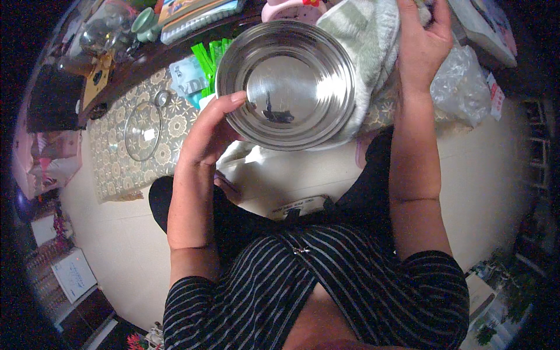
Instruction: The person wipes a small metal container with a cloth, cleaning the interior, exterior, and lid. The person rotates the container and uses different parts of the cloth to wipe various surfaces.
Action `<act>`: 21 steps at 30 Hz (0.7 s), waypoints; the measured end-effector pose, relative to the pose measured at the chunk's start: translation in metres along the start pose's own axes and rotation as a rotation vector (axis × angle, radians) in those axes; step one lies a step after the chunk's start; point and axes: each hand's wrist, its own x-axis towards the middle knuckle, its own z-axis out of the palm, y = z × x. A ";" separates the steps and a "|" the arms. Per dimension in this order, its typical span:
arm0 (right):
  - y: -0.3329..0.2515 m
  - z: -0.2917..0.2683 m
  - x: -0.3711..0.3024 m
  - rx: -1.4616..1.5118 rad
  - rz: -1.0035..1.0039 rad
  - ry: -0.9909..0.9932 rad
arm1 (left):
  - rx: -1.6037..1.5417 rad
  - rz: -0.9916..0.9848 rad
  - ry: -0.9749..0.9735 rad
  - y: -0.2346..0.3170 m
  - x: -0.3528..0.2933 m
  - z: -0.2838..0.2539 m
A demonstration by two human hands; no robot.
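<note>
My left hand (211, 129) grips a shiny stainless steel bowl or pot (291, 87) at its left side, thumb over the rim and the other fingers hidden beneath. The vessel is tilted so that its inside faces me, and only reflections show in it. Up at the right, my right hand (424, 49) is closed on a white and grey-green towel (361, 35). That towel hangs down behind the bowl. A round clear glass lid (143, 132) with a knob lies on the patterned tablecloth (111, 151), left of my left hand.
Bright green strips (205, 65) and a light blue packet (189, 79) lie just behind the bowl. A pink object (286, 10) stands further back. Crumpled clear plastic (464, 84) sits to the right. A green cup (146, 23) and books (195, 17) are at the far left.
</note>
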 end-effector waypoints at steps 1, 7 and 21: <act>0.000 0.002 -0.001 -0.070 -0.102 -0.054 | 0.041 -0.025 0.038 0.000 0.000 0.002; -0.003 0.020 -0.044 -0.069 -0.422 -0.879 | 0.125 -0.057 0.008 -0.001 -0.003 0.022; 0.013 0.030 -0.059 -0.265 -0.573 -0.660 | 0.387 -0.027 -0.007 0.000 -0.005 0.038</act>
